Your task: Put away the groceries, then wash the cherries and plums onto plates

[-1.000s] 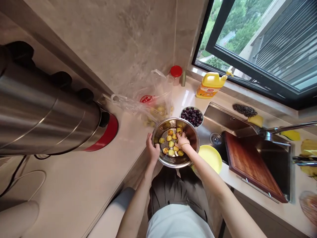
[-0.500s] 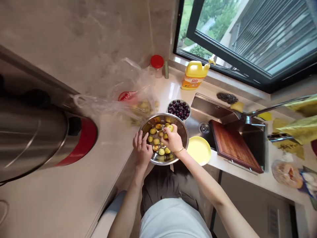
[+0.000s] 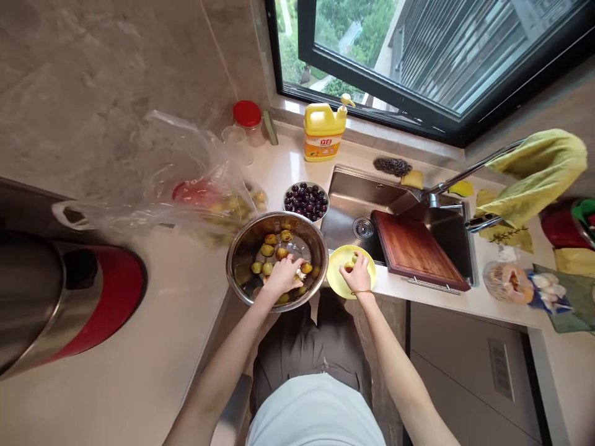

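A steel bowl [image 3: 232,280] holding several yellow-green fruits [image 3: 267,249] stands at the counter's front edge. My left hand [image 3: 282,276] reaches inside it, fingers curled down among the fruits at the right side; what the fingertips grip is hidden. Right beside the bowl is a yellow plate [image 3: 338,282]. Over that plate my right hand [image 3: 357,272] is closed on a yellow-green fruit [image 3: 354,259], part of which shows between the fingers. Behind the plate and bowl sits a smaller bowl of dark purple fruits [image 3: 305,202].
A sink [image 3: 346,179] with a wooden cutting board [image 3: 416,248] across it lies to the right. Behind stand a yellow detergent bottle [image 3: 324,133] and a red-lidded jar [image 3: 248,115]. A clear plastic bag [image 3: 195,179] with fruits is at back left, a red-and-steel appliance [image 3: 111,291] at far left.
My right hand has moved from the steel bowl to above the yellow plate with a fruit. My left hand has gone from the bowl's left rim into the bowl. The view has shifted.
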Demonstrator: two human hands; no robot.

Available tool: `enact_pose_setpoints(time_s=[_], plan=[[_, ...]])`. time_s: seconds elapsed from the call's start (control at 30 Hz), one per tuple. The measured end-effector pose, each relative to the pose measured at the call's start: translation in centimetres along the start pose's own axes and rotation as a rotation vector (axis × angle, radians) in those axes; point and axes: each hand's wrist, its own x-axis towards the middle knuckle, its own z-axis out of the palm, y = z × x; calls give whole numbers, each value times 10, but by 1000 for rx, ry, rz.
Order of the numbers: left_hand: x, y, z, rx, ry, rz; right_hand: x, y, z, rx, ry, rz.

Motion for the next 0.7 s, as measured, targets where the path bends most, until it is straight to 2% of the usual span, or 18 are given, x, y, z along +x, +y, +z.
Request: enact_pose_setpoints(time_s=[0.07, 0.17, 0.3, 0.4, 0.5, 0.6, 0.7], plan=[[2, 2, 4, 8, -20, -2, 3, 17, 13, -75, -41, -23], [5, 3, 12, -4, -14, 29, 4, 23, 21, -153, -64, -25], [15, 1, 23, 52, -63, 106, 4, 19, 14, -164, -72, -30], [24, -3, 27, 3, -76, 95, 0, 25, 4, -103, -18, -38], [27, -3, 14, -57, -25, 16, -7, 44, -5, -22, 134, -36], [18, 16, -14, -123, 151, -66, -16, 75, -9, 11, 261, 108], [4, 62, -39, -203, 358, -51, -23, 105, -7, 114, 139, 264]])
